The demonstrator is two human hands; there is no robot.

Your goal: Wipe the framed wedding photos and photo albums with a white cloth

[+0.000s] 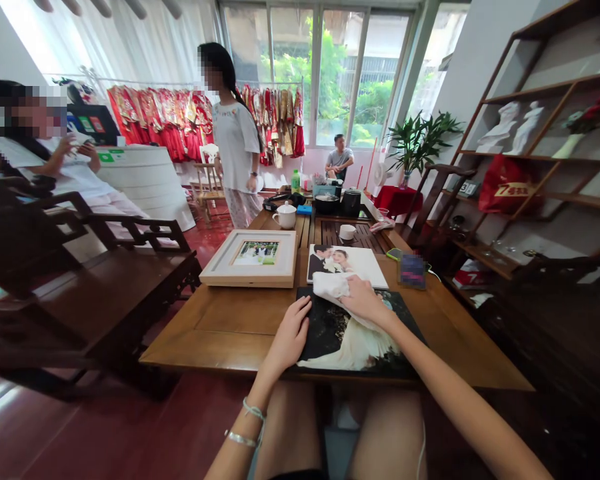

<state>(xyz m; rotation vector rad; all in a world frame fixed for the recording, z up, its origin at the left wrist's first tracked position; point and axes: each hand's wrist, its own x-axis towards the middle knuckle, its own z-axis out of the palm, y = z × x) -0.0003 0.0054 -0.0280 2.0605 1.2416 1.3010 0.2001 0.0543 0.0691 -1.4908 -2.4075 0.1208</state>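
Note:
A dark wedding photo panel (pixel 360 340) lies flat on the wooden table (pixel 215 333) in front of me. My left hand (pixel 291 330) rests on its left edge, fingers stretched out and holding nothing. Over the panel's far part, my right hand (pixel 366 299) grips a white cloth (pixel 330 285), which is bunched under and ahead of the fingers. The cloth partly covers the near edge of a white photo panel (pixel 370 263) showing a couple. To the left lies a light wooden picture frame (pixel 247 259) with a small photo inside a wide mat.
Farther along the table are a white teapot (pixel 285 215), a small white cup (pixel 347 231) and a black pot (pixel 326 202). A phone (pixel 412 270) lies at the right. Wooden chairs (pixel 95 267) flank the table. One person (pixel 235 133) stands beyond it; two others sit.

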